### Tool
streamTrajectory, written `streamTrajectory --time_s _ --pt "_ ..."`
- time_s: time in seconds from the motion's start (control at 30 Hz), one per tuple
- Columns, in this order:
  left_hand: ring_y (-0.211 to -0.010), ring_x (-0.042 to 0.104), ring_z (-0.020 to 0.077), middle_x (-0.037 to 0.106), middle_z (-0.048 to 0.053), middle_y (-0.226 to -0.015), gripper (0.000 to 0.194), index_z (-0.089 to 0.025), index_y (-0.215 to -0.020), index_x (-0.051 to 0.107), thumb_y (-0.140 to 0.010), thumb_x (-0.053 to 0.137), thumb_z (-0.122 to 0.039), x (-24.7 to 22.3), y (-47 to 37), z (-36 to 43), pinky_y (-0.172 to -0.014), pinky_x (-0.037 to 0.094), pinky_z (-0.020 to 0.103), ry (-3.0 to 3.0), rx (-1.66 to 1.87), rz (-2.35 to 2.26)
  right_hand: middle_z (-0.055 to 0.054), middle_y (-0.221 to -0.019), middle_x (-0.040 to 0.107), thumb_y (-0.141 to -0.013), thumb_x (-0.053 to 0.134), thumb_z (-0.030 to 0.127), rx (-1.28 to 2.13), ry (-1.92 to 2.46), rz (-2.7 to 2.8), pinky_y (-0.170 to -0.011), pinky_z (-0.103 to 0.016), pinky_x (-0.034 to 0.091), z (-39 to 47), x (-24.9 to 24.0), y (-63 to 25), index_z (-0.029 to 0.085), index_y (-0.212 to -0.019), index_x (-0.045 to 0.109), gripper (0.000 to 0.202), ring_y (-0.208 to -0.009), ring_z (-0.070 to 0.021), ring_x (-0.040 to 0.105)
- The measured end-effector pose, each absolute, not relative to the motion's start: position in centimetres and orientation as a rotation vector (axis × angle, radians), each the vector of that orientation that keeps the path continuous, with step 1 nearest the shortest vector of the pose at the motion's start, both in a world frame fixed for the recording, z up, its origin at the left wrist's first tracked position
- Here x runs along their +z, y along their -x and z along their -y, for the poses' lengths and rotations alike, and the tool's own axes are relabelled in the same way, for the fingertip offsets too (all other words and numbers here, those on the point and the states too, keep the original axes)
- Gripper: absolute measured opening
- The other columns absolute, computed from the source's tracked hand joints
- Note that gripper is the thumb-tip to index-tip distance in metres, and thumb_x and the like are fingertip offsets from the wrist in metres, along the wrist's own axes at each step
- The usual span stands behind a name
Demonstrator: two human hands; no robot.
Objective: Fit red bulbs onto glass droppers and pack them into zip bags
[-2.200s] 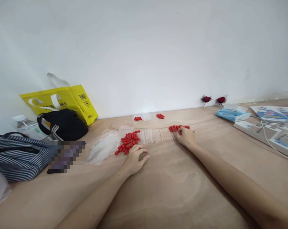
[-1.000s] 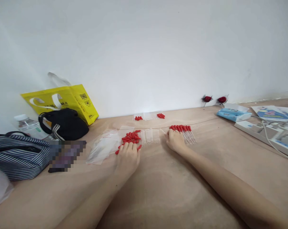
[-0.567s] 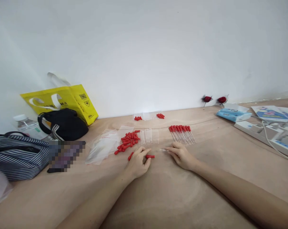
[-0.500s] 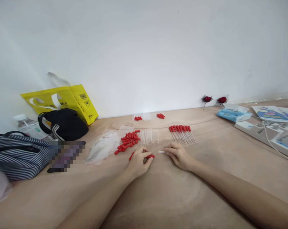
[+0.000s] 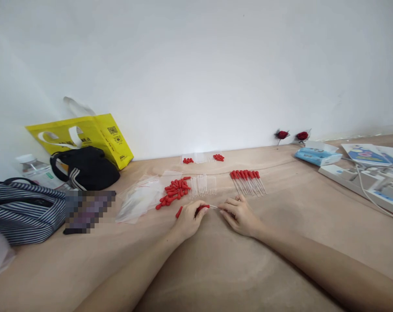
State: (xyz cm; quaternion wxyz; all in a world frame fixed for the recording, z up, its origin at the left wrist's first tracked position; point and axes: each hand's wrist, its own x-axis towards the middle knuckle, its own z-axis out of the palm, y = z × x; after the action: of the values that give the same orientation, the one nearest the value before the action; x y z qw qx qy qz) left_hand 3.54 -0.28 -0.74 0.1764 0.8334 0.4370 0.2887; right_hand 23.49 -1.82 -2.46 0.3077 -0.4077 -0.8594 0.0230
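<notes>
At lower centre of the frame, the left hand [image 5: 189,220] was closed in a pinch on a red bulb [image 5: 207,206]; the right hand [image 5: 242,217] gripped a slender clear tube [image 5: 213,206], its tip against the bulb's end. A second bulb [image 5: 179,212] showed beside the left hand; whether it too was gripped could not be told. On the tabletop [image 5: 215,273], mid-frame, lay a pile of red bulbs [image 5: 173,193], adjoining loose tubes [image 5: 202,186] and, right of centre, a row of red-capped tubes [image 5: 246,182].

We see smooth, rubbery red bulbs [image 5: 174,190] and clear, glossy tubes [image 5: 202,186]. We find the tabletop [image 5: 215,268] matt and wood-like.
</notes>
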Motion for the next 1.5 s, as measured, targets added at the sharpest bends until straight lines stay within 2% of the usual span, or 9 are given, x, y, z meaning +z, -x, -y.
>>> streamTrajectory --time_s 0.1,0.27,0.57,0.97,1.37,1.5 --pt "-0.074 0.059 0.0154 0.066 0.0 -0.084 0.017 -0.019 -0.088 0.061 -0.082 0.045 -0.022 -0.7 -3.6 0.2 -0.068 0.043 0.026 -2.312 0.808 -1.221 -0.004 -0.078 0.061 -0.084 0.04 0.021 0.075 1.066 2.269 -0.07 -0.029 0.028 2.0 -2.6 -23.2 0.018 -0.095 0.059 0.022 -0.07 -0.0129 0.052" --pt "-0.064 0.056 0.0139 0.063 -0.001 -0.07 0.017 -0.017 -0.08 0.061 -0.082 0.045 -0.024 -0.8 -3.6 0.2 -0.058 0.041 0.023 -2.286 0.779 -1.245 -0.002 -0.073 0.059 -0.083 0.043 0.02 0.11 1.019 2.282 -0.069 -0.029 0.027 2.3 -2.5 -23.0 0.018 -0.094 0.06 0.02 -0.066 -0.0116 0.05" --pt "-0.072 0.057 0.0154 0.064 0.0 -0.075 0.013 -0.018 -0.075 0.062 -0.078 0.049 -0.017 -0.4 -3.6 0.9 -0.067 0.043 0.026 -2.352 0.742 -1.194 -0.001 -0.074 0.061 -0.084 0.043 0.019 0.023 0.962 2.372 -0.07 -0.03 0.023 1.9 -2.0 -23.8 0.025 -0.104 0.059 0.027 -0.066 -0.0106 0.05" --pt "-0.068 0.054 0.0156 0.06 0.002 -0.068 0.019 -0.017 -0.074 0.058 -0.083 0.041 -0.02 -0.4 -3.8 1.5 -0.064 0.041 0.026 -2.579 0.722 -0.981 -0.002 -0.072 0.06 -0.085 0.038 0.019 0.098 0.987 2.375 -0.068 -0.031 0.022 2.1 -1.8 -23.3 0.019 -0.083 0.06 0.022 -0.064 -0.012 0.047" --pt "-0.068 0.052 0.0154 0.059 0.003 -0.069 0.019 -0.016 -0.075 0.057 -0.084 0.041 -0.02 -0.4 -3.6 1.3 -0.065 0.041 0.026 -2.584 0.755 -0.957 -0.001 -0.077 0.062 -0.087 0.037 0.02 0.317 1.001 2.387 -0.068 -0.028 0.025 1.8 -1.4 -22.8 0.018 -0.086 0.059 0.022 -0.07 -0.0117 0.051" --pt "-0.072 0.051 0.0162 0.059 0.004 -0.073 0.019 -0.015 -0.078 0.057 -0.085 0.04 -0.02 -0.5 -3.5 1.0 -0.067 0.04 0.028 -2.615 0.766 -0.981 -0.003 -0.08 0.061 -0.087 0.038 0.023 0.281 0.996 2.443 -0.069 -0.028 0.025 1.5 -0.8 -23.2 0.02 -0.089 0.06 0.023 -0.075 -0.0136 0.05"
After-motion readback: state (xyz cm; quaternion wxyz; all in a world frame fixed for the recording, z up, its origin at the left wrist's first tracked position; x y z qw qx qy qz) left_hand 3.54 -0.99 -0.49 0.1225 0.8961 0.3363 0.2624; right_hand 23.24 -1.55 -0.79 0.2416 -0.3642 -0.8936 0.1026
